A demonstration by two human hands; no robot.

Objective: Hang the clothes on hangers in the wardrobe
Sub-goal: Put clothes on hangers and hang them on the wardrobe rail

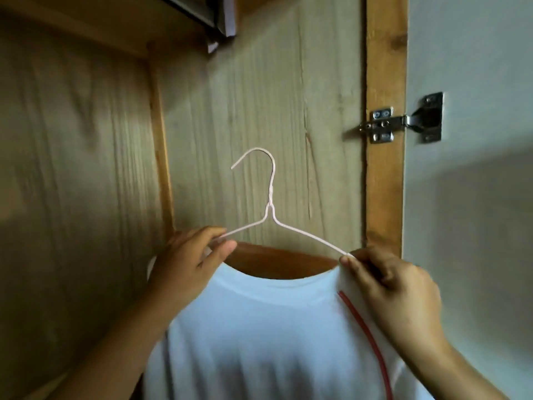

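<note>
A white T-shirt with a red stripe down its right side hangs on a thin pale pink wire hanger. The hanger's hook points up and left, free of any rail. My left hand pinches the hanger's left shoulder together with the shirt. At the other shoulder my right hand pinches the wire and the fabric by the collar. Both hands hold the shirt up in front of the open wooden wardrobe.
The wardrobe's inner side wall stands at the left. A wooden frame post with a metal hinge carries the open door at the right. Dark metal hardware sits at the top.
</note>
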